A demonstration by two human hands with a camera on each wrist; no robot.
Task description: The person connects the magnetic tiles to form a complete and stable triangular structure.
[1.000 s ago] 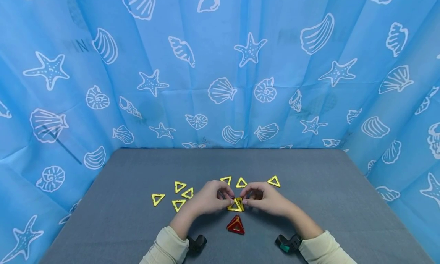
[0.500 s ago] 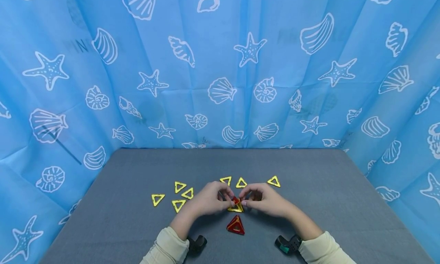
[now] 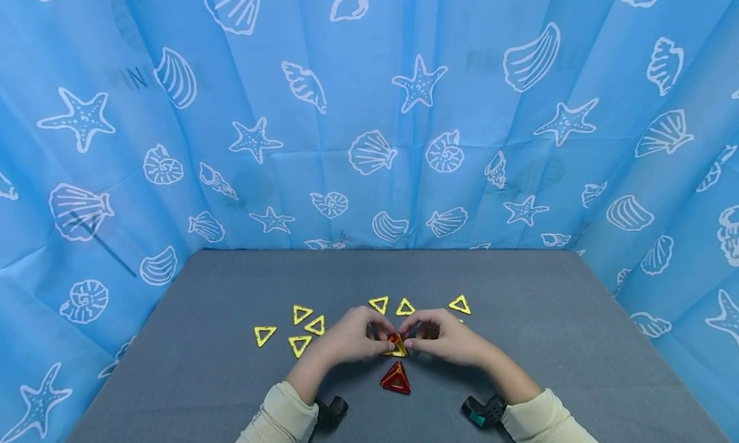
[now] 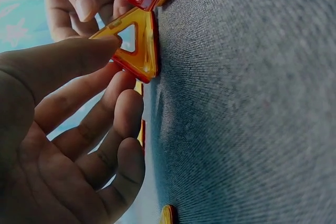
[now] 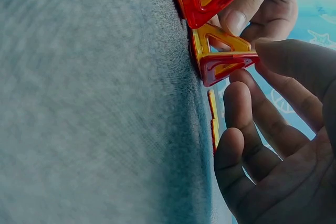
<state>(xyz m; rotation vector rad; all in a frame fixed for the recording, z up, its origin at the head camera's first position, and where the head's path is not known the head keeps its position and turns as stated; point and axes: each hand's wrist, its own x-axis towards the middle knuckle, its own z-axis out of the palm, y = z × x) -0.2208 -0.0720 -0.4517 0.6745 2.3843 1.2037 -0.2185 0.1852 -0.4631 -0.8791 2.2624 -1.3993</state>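
Note:
At the table's middle, my left hand (image 3: 352, 335) and right hand (image 3: 453, 338) meet over a small pyramid of magnetic triangle tiles (image 3: 397, 347), yellow and red. My left thumb and index finger pinch one of its tiles (image 4: 147, 51) at the side. On the opposite side, my right thumb and index finger pinch near its top, where a red-edged tile (image 5: 224, 69) joins a yellow one; the other right fingers curl loosely. Just nearer to me stands a second pyramid, red with orange edges (image 3: 396, 380), untouched. Fingers hide part of the held pyramid in the head view.
Several loose yellow triangle tiles lie flat: a group (image 3: 301, 313) beyond my left hand, a pair (image 3: 405, 307) behind the hands, and one (image 3: 460, 304) at back right. The grey table (image 3: 519, 276) ends at a blue shell-print curtain (image 3: 323, 174).
Between the hands a red tile has come up and now leans in against the yellow ones. My right hand has shifted slightly left; the near pyramid and loose tiles stay put.

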